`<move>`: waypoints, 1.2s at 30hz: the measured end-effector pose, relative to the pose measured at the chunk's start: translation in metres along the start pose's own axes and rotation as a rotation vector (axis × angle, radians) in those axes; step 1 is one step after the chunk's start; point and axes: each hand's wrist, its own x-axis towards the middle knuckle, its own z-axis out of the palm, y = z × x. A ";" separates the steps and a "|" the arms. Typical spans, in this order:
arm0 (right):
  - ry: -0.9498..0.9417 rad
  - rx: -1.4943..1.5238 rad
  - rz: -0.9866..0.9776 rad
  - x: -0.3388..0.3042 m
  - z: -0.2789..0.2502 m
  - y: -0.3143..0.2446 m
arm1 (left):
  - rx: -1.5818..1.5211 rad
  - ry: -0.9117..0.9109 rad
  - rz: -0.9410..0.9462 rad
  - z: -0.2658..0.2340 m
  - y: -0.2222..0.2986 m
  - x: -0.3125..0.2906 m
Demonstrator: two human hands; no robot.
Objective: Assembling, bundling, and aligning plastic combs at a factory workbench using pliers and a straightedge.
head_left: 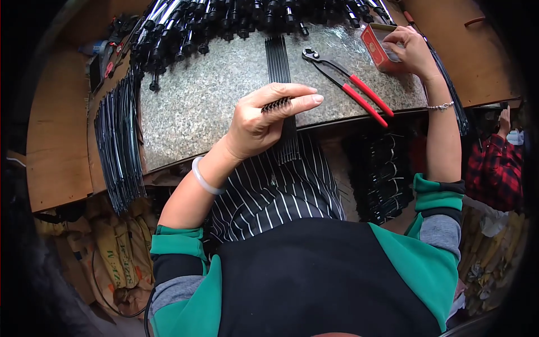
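Note:
My left hand [259, 117] is closed around a flat row of thin black metal rods [279, 67], which look like umbrella ribs. Above the hand the rods lie on a speckled stone slab [185, 106]; below it they run past the slab's near edge over my lap. A ridged black part of the row [276, 105] shows between thumb and fingers. At the far right, my right hand [409, 51] reaches into a small open red box [375, 48], its fingers curled together. What those fingertips hold, if anything, is hidden. Pliers [348, 87] with red handles lie between the hands.
Black and silver umbrella frames [224, 19] are heaped along the slab's far side. Bundles of black rods [118, 143] hang over the left edge, with more rods [449, 92] at the right. Scissors [108, 70] lie far left. Another person in a checked sleeve [491, 168] sits at the right.

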 end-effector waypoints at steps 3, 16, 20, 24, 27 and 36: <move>0.185 0.124 0.137 -0.006 -0.008 -0.024 | 0.004 0.000 -0.009 0.004 0.001 0.002; 0.336 0.434 -0.187 -0.030 -0.033 -0.189 | 0.020 -0.027 0.010 0.012 -0.004 0.003; 0.348 0.466 -0.205 -0.028 -0.031 -0.191 | -0.001 -0.006 0.012 0.011 -0.006 0.001; 0.339 0.514 -0.181 -0.027 -0.027 -0.191 | 0.005 -0.004 0.005 0.009 -0.006 0.000; 0.340 0.493 -0.182 -0.026 -0.028 -0.192 | -0.001 -0.011 -0.005 0.008 -0.006 0.000; 0.354 0.510 -0.192 -0.025 -0.025 -0.194 | 0.042 -0.009 0.034 0.008 -0.006 0.000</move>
